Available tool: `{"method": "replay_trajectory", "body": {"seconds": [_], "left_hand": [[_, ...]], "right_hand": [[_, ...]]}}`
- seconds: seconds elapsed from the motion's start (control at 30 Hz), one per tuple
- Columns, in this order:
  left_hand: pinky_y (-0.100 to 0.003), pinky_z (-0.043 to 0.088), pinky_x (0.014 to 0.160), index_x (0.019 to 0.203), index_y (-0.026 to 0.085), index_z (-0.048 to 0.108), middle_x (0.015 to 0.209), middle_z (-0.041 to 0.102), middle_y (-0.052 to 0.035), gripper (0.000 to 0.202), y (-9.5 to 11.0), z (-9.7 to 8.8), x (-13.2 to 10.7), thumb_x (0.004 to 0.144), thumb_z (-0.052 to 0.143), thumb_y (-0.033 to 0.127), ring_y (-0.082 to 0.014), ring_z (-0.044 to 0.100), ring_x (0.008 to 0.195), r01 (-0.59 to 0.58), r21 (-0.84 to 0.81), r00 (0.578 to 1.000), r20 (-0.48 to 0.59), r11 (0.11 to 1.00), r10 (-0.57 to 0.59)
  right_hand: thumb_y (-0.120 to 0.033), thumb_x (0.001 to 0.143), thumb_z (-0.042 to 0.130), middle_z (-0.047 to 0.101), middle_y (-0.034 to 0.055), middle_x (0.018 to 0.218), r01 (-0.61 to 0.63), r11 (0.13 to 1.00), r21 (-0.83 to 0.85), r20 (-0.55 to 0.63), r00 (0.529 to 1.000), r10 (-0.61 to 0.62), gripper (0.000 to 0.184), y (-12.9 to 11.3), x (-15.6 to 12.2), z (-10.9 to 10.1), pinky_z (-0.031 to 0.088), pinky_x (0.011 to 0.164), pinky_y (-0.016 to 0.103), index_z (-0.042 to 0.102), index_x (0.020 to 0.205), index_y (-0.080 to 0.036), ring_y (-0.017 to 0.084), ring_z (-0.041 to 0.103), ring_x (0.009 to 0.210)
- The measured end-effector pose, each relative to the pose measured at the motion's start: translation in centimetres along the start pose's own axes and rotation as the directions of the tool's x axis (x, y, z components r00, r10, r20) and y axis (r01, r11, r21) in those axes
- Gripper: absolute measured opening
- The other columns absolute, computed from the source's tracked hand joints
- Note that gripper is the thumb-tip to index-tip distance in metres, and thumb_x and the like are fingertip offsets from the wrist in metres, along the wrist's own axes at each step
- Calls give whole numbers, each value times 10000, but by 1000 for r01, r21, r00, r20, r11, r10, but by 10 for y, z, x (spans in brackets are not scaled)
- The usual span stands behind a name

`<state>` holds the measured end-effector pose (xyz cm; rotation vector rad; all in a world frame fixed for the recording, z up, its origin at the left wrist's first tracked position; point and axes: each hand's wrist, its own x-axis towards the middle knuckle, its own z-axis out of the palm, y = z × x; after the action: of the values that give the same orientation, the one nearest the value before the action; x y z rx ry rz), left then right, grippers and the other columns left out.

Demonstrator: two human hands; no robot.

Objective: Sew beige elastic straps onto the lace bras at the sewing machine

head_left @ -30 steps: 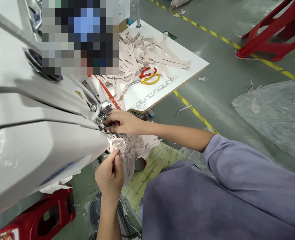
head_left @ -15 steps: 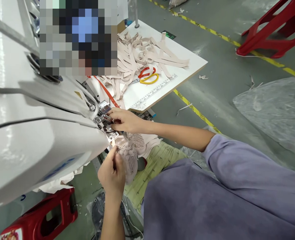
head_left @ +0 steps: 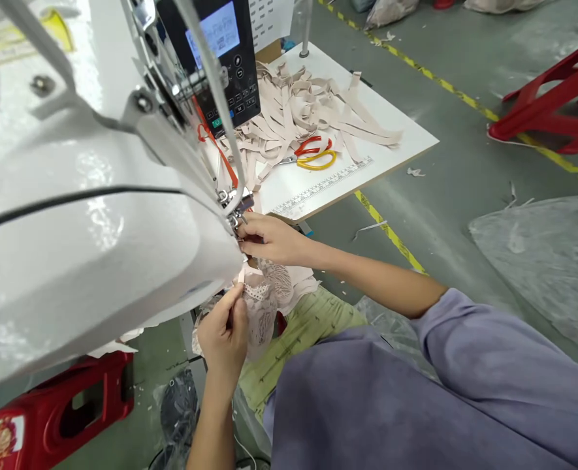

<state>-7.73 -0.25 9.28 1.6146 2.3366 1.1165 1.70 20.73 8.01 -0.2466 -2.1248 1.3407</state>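
Observation:
A pale pink lace garment (head_left: 265,301) hangs below the needle area of a big white sewing machine (head_left: 87,261). My left hand (head_left: 224,333) pinches the lace edge from below, fingers closed on it. My right hand (head_left: 268,238) reaches in from the right, fingers curled and pressed on the fabric at the presser foot (head_left: 237,209); the machine head hides its fingertips.
A white side table (head_left: 396,140) carries a heap of beige fabric strips (head_left: 298,111) and red-and-yellow scissors (head_left: 313,153). The machine's control panel (head_left: 220,59) stands behind. Red plastic stools (head_left: 58,411) (head_left: 548,104) sit on the grey floor beside clear plastic sheeting (head_left: 543,254).
The view has shifted up and right, so the machine head covers more of the needle area. Both hands stay on the lace, the left one slightly lower and nearer.

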Motion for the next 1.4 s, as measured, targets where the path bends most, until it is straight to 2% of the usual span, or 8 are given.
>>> {"method": "replay_trajectory", "body": {"seconds": [0.17,0.37,0.67,0.8,0.87,0.93,1.1,1.4], "left_hand": [[-234,595,771,1124,200,751,1066,788,-59,251,-1,-1,1,934,588,214,-185,766,907,3,-8,1000,8,1000,-3],[-220,566,660,1095,220,768,1013,798,-50,245,1,-2,4,942,579,248,-180,766,828,24,25,1000,11,999,-25],[-276,553,693,1117,228,760,935,786,-48,289,1,-5,16,958,536,320,-201,730,832,112,86,994,7,990,-113],[-313,509,747,1128,238,751,923,745,-78,274,4,-3,11,962,538,281,-217,685,864,-33,252,999,-21,967,40],[-365,476,824,1165,226,735,1023,713,-125,272,13,2,4,925,613,270,-259,649,961,-121,421,973,-126,899,191],[-416,439,913,1274,191,672,1168,671,-173,391,25,11,-3,895,671,286,-293,611,1050,-157,526,949,-154,836,275],[-473,381,1051,1477,139,471,1335,608,-216,590,41,29,-13,942,609,344,-339,552,1219,-177,512,981,26,841,190],[-468,414,1046,1447,191,516,1384,578,-197,549,35,25,-8,918,643,264,-325,542,1249,-176,439,982,13,881,189]], "right_hand": [[-155,880,557,542,22,905,32,999,-34,6,999,-32,121,1,1,1,383,750,259,513,769,-169,130,491,813],[-169,899,524,520,16,857,52,996,-66,-9,999,-53,158,0,3,3,392,734,277,466,752,-189,144,477,791],[-187,873,510,561,73,1012,43,984,-170,-29,998,-49,27,10,10,11,420,789,335,505,849,-199,205,512,910],[-196,862,530,555,61,992,23,984,-175,-23,999,-27,60,10,12,9,413,758,322,483,826,-206,200,513,878],[-201,867,527,552,58,983,22,984,-175,-18,1000,-25,73,9,12,9,410,759,320,474,816,-206,198,513,873],[-186,861,515,554,60,985,22,985,-170,-13,1000,-24,63,8,12,9,410,771,323,477,815,-202,199,515,886],[-168,828,520,568,69,980,-30,987,-159,-32,999,25,28,4,13,9,404,748,330,504,816,-188,199,518,861],[-157,821,522,593,78,1006,-40,978,-207,-32,999,34,62,5,17,8,420,751,333,523,872,-193,222,550,913]]}}
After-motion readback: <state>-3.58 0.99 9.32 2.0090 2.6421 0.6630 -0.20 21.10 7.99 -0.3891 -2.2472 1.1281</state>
